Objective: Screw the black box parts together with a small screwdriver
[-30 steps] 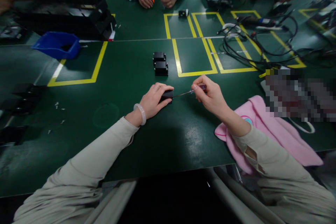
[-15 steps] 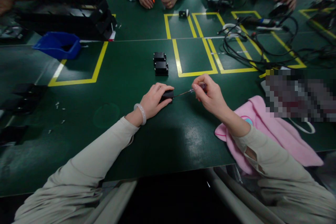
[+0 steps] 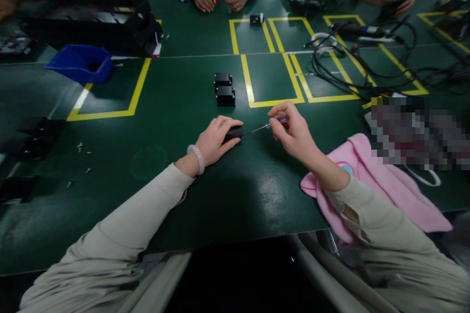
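Note:
My left hand (image 3: 216,141) grips a small black block (image 3: 235,132) on the green table, thumb in front and fingers over its top. From the right, my right hand (image 3: 292,129) holds a screwdriver (image 3: 282,119) by its purplish handle. The thin shaft slants down to the left, and its tip meets the right side of the block. The index finger is lifted a little off the handle. Beyond my left hand stand two black blocks (image 3: 225,94) with small bright screws at their sides, one behind the other.
A blue scoop (image 3: 82,66) and a long black housing (image 3: 91,27) lie at the left, with loose screws (image 3: 88,170) nearer. Pink cloth (image 3: 362,171) lies under my right forearm. Black cables (image 3: 330,80) coil at the right. Other people's hands rest or work across the table.
My right index finger has lifted from the screwdriver handle, showing more of it. My left hand and the block have stayed put. At the far right, a person's hand has raised a pale object.

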Motion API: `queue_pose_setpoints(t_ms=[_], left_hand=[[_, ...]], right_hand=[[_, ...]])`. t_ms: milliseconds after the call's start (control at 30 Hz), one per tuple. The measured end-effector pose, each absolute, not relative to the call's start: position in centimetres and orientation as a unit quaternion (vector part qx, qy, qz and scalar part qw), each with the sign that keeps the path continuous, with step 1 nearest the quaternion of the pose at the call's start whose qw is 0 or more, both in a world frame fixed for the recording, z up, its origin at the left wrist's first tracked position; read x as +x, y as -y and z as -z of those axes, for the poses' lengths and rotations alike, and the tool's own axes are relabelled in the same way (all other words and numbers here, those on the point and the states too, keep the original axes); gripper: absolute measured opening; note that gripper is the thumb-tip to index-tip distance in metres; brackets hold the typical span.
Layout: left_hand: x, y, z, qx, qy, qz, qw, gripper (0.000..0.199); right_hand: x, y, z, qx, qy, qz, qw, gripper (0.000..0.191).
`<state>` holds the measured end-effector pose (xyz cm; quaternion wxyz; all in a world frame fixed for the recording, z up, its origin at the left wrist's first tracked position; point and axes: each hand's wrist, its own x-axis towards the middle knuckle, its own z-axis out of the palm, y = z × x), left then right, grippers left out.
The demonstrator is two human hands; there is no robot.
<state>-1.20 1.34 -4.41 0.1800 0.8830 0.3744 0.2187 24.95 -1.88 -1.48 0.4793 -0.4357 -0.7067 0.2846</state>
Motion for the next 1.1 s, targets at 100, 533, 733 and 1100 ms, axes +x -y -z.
queue_pose_setpoints(t_ms=[100, 533, 733, 1100], left_hand=[[-1.19, -1.35, 4.41, 0.884, -0.372, -0.220, 0.178, 0.040], [-1.17, -1.40, 4.39, 0.880, -0.376, -0.223, 0.186, 0.040], [-1.20, -1.43, 4.39, 0.882, -0.372, -0.221, 0.185, 0.040], [-1.14, -1.42, 4.39, 0.881, -0.372, -0.224, 0.188, 0.039]], right_hand=[[24.98, 1.84, 1.50, -0.437, 0.707, -0.286, 0.477, 0.011], [25.01, 1.97, 1.37, -0.436, 0.713, -0.290, 0.466, 0.019], [24.96, 1.97, 1.38, -0.432, 0.712, -0.286, 0.475, 0.018], [25.01, 1.95, 1.34, -0.430, 0.715, -0.286, 0.471, 0.021]])
